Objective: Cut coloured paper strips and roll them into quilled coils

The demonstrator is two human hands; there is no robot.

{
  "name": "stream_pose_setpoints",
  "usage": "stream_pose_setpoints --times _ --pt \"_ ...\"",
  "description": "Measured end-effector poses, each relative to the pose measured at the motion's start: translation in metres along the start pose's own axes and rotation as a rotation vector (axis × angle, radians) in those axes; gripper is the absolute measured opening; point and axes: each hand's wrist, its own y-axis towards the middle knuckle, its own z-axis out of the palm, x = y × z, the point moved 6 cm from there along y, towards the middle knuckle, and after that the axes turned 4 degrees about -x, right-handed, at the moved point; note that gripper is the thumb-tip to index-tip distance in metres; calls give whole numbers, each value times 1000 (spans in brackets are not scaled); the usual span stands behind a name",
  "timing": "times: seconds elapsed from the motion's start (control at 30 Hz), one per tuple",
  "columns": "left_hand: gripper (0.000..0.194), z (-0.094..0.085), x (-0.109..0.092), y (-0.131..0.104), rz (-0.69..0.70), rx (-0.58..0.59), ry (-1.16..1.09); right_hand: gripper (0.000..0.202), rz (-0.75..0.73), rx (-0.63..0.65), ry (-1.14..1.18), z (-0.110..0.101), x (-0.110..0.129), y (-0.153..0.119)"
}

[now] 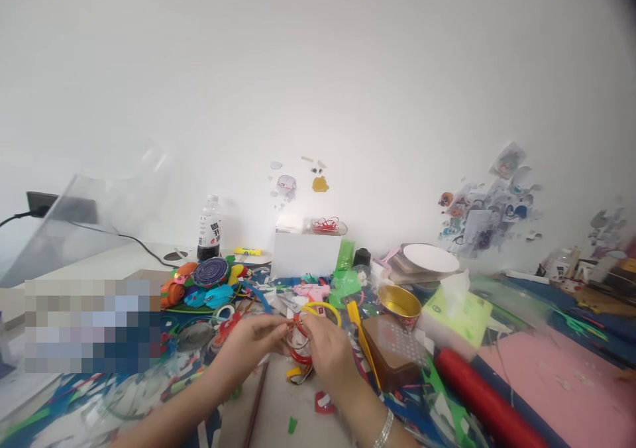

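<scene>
In the middle of the head view, a red ring-shaped piece [300, 357] with a whitish inside is held up between both hands. My left hand [258, 338] pinches its left side with thumb and fingers together. From the right, my right hand [324, 343] is closed on its upper right edge and covers part of it. A yellow ring [332, 310] lies just beyond my right fingers. Below the hands are a small yellow and black piece [297, 373] and a red scrap [324, 403] on a pale board [285, 408].
A brown box [392, 352], a gold tin [399, 302], a tissue pack [457, 315] and a red roll [484, 395] lie to the right. Behind stand a white box [307, 256] and a bottle [209, 229]. Coloured craft scraps crowd the left; a wall closes off the back.
</scene>
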Motion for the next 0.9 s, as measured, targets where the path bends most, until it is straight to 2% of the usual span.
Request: stream_pose_setpoints --times 0.07,0.17,0.27,0.4,0.47,0.53,0.63,0.73,0.9 --pt "36 -3 1 1 15 -16 32 30 54 -51 18 -3 -7 -2" --pt "35 -12 9 7 32 -51 70 28 294 -113 11 -11 -29 -4" --pt "35 -19 19 14 38 -61 95 24 447 -87 39 -13 -44 -5" --pt "38 -21 20 17 35 -97 58 19 482 -3 228 -2 -39 -5" --pt "39 -20 17 14 28 -123 15 27 487 37 265 5 -32 -6" --pt "39 -18 14 9 17 -156 -19 36 477 90 224 10 -25 -7" --pt "39 -17 8 4 29 -189 -28 20 483 116 119 12 -22 -7" --pt "40 -13 6 3 71 -156 -34 10 547 117 105 14 -28 -8" --pt "48 2 15 3 115 -58 -47 13 719 121 294 23 -31 -15"
